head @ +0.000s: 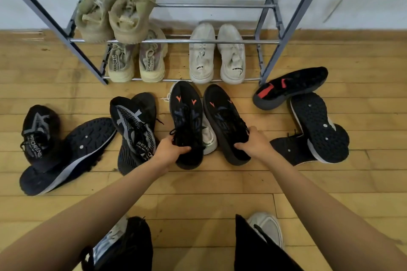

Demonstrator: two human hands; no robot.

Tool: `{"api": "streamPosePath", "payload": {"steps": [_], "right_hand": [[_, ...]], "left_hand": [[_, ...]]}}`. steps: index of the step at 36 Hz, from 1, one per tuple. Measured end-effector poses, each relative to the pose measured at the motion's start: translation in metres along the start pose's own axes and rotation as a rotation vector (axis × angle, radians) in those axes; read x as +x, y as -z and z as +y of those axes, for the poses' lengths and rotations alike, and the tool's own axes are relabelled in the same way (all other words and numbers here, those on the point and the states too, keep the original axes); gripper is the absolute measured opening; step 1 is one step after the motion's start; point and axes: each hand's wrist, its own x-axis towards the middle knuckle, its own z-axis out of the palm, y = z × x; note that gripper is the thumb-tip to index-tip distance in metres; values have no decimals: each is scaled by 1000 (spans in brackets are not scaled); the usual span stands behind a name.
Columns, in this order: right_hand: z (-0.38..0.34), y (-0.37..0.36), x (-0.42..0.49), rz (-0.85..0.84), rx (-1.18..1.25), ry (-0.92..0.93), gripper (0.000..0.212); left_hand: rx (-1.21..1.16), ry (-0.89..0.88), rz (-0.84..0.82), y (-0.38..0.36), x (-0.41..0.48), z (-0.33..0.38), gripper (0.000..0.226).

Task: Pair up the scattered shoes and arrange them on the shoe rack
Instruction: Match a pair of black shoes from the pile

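Note:
My left hand (170, 149) grips the heel of a black shoe with orange marks (186, 114). Its matching shoe (224, 116) lies just to the right, with my right hand (253, 142) closed on its heel. Both point toward the grey metal shoe rack (174, 41). A white shoe (209, 138) lies partly hidden between and under them. On the rack's middle shelf stands an olive pair (116, 9). The bottom shelf holds a beige pair (136, 61) and a white pair (217, 55).
Left on the wooden floor lie black-and-grey shoes (134, 125), (39, 130) and an overturned one (70, 154). At the right lie a black shoe with red patches (288, 87) and two sole-up shoes (319, 127). My own feet (266, 229) are at the bottom.

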Motion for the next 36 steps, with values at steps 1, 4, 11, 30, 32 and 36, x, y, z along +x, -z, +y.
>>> {"api": "streamPosePath", "payload": {"steps": [1,4,11,30,32,36], "right_hand": [[2,-2,1,-19,33,-15,75],[4,-5,5,-81,165,-75,80],[8,-3,11,-170,428,-204,65],[8,29,-20,-241,738,-132,50],[10,33,-24,-183,733,-116,44],[16,42,-34,-65,756,-113,33]], "left_hand": [[2,8,-1,-1,0,1,57],[1,38,-16,0,3,1,59],[-77,135,-118,3,4,6,65],[-231,50,-165,6,-15,25,73],[-263,62,-156,0,-15,30,71],[-294,79,-141,-10,-15,35,67]]}}
